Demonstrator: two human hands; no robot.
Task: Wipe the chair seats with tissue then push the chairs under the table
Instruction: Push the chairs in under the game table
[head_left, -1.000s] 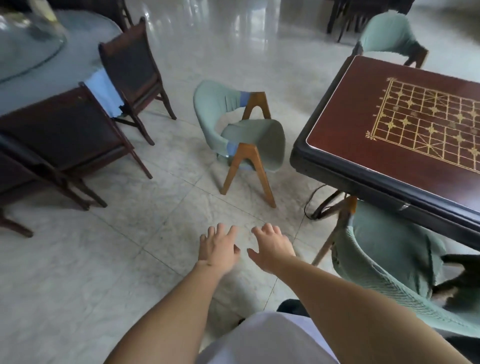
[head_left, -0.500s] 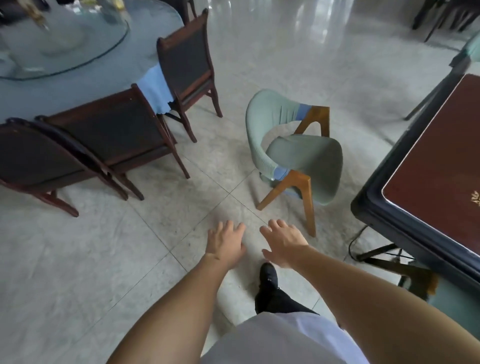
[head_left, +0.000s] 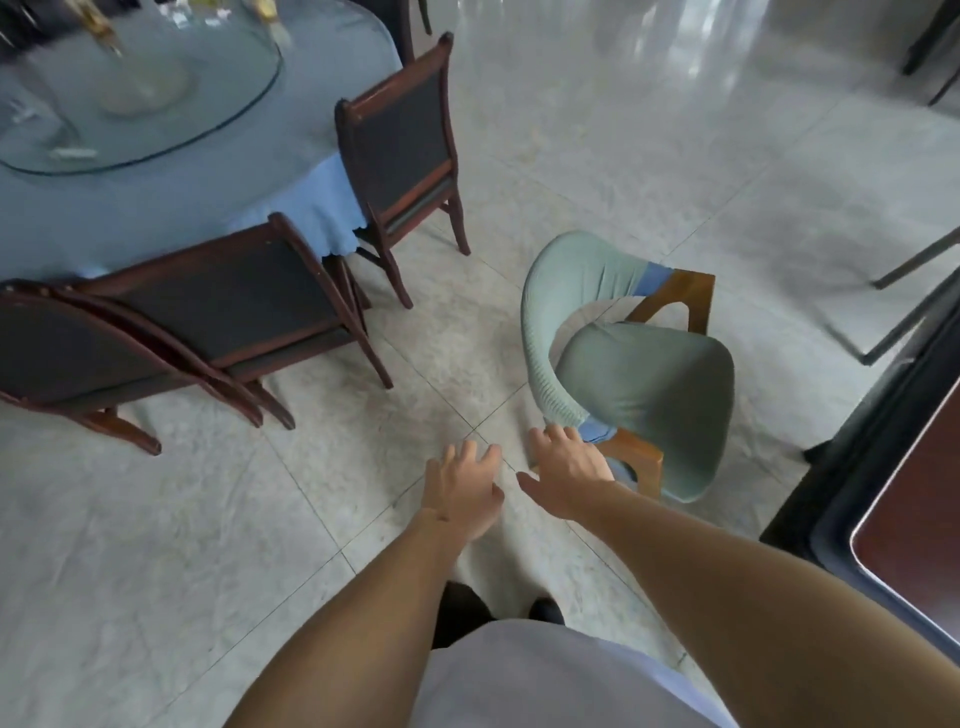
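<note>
Your empty right hand (head_left: 569, 465) and left hand (head_left: 462, 483), fingers spread, have closed from mid-floor onto the green chair (head_left: 644, 384), still standing clear of the dark surface (head_left: 883, 467); no tissue shows, so pushing seems next.

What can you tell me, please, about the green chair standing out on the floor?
The green chair has a curved backrest and a padded seat in pale green fabric covers, with blue patches where the covers meet the wooden frame. Its legs and arm supports look like mid-brown wood. It stands upright on the tiled floor, apart from the dark table, seat bare. The right hand, fingers straight, reaches its near backrest end; contact is unclear.
</note>
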